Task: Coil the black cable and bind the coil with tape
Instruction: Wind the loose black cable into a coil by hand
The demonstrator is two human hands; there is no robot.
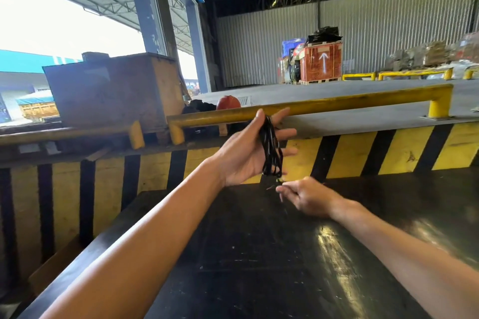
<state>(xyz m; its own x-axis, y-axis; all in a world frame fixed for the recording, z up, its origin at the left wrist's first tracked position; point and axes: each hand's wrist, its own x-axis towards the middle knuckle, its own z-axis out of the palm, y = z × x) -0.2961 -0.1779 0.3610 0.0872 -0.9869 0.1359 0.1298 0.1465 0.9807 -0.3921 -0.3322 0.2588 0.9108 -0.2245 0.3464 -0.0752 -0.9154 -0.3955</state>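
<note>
The black cable (270, 149) is wound in several loops around the spread fingers of my left hand (246, 153), which is raised palm up above the far edge of the black table (259, 254). The loops hang from between thumb and fingers down to the heel of the palm. My right hand (308, 198) is just below the coil, fingers pinched on the cable's thin loose end, whose bare wire tips stick out. No tape is in view.
A yellow-and-black striped barrier (363, 153) stands right behind the table, topped by a yellow steel rail (337, 105). A rusty metal box (111, 90) and an orange helmet (228, 102) sit at the back left. Crates (322, 61) stand far off.
</note>
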